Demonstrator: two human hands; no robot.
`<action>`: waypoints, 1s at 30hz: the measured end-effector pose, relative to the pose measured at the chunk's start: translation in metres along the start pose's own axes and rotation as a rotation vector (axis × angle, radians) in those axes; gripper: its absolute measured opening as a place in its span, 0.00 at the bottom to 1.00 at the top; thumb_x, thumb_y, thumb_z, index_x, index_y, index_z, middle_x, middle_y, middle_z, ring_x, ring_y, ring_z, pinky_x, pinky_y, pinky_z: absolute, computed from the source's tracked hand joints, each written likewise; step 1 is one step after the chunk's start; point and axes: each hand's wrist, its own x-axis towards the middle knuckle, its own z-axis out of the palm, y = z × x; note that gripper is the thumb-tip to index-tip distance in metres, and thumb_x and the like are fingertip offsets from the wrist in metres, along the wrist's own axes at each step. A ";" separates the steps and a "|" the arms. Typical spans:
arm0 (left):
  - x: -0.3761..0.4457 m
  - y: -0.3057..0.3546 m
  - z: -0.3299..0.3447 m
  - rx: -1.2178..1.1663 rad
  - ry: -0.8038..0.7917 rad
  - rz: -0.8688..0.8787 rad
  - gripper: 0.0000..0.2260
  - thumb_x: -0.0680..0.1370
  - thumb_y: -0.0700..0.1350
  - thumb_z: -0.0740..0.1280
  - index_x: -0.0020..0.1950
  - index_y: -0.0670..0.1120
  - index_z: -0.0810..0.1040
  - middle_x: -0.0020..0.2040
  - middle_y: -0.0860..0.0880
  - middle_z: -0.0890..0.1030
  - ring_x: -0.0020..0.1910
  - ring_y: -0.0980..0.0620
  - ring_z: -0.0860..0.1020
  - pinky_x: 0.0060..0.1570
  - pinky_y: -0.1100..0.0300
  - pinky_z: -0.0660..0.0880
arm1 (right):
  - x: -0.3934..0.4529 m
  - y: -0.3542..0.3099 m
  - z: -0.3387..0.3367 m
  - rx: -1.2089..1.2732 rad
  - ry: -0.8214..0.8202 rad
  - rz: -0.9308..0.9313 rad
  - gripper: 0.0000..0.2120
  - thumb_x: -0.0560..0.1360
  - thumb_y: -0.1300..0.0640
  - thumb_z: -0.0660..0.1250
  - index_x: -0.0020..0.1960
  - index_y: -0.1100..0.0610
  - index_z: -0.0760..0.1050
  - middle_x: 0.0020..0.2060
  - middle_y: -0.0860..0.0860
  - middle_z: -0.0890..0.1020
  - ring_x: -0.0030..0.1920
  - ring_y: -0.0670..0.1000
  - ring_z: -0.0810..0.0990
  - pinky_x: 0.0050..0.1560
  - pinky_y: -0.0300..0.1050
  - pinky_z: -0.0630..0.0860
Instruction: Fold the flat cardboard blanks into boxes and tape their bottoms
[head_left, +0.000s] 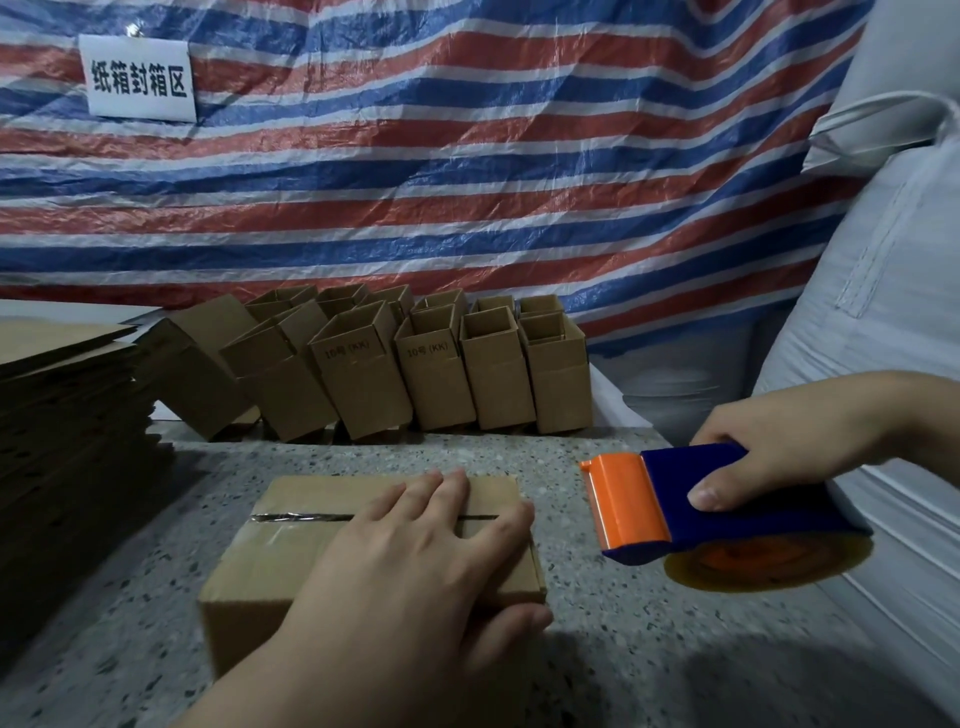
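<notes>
Head view: we have the box (363, 551) bottom-up on the speckled table (649, 665), centre-front, flaps closed with the seam running left-right and clear tape visible on its left part. Our left hand (415, 561) lies flat on top with fingers straight and spread, thumb down the right edge, pressing the flaps shut. Our right hand (769, 457) is wrapped round the blue-and-orange tape dispenser (691, 504), thumb on its top, held just right of the box and clear of it. We judge the box light and hollow: thin corrugated board, stiff along the walls but springy at the flaps, likely to slide on the smooth stone unless pinned. Best hold is palm down across the seam, or by opposite side walls when lifting; squeezing mid-panel would dent it. Finished boxes (426, 364) stand in rows at the back, flat blanks (67, 405) stacked at left.
</notes>
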 end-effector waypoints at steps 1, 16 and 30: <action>0.001 0.001 -0.002 -0.001 -0.050 0.003 0.33 0.73 0.73 0.39 0.74 0.67 0.62 0.71 0.40 0.74 0.68 0.42 0.75 0.66 0.48 0.69 | 0.000 0.002 0.001 0.014 0.009 -0.010 0.31 0.67 0.30 0.65 0.51 0.57 0.79 0.42 0.52 0.84 0.40 0.48 0.81 0.44 0.38 0.74; -0.001 0.001 0.003 0.011 -0.058 0.045 0.36 0.66 0.75 0.30 0.74 0.68 0.34 0.81 0.46 0.49 0.80 0.45 0.53 0.69 0.53 0.42 | 0.002 -0.058 0.018 -0.444 0.154 0.189 0.29 0.66 0.22 0.62 0.41 0.48 0.75 0.36 0.44 0.82 0.36 0.43 0.80 0.34 0.38 0.73; 0.001 0.003 0.007 0.047 -0.082 0.055 0.39 0.65 0.73 0.29 0.76 0.65 0.42 0.80 0.41 0.56 0.78 0.41 0.58 0.75 0.46 0.55 | -0.020 -0.076 0.040 -0.588 0.317 0.276 0.29 0.69 0.23 0.61 0.38 0.50 0.73 0.30 0.45 0.77 0.28 0.44 0.73 0.26 0.39 0.66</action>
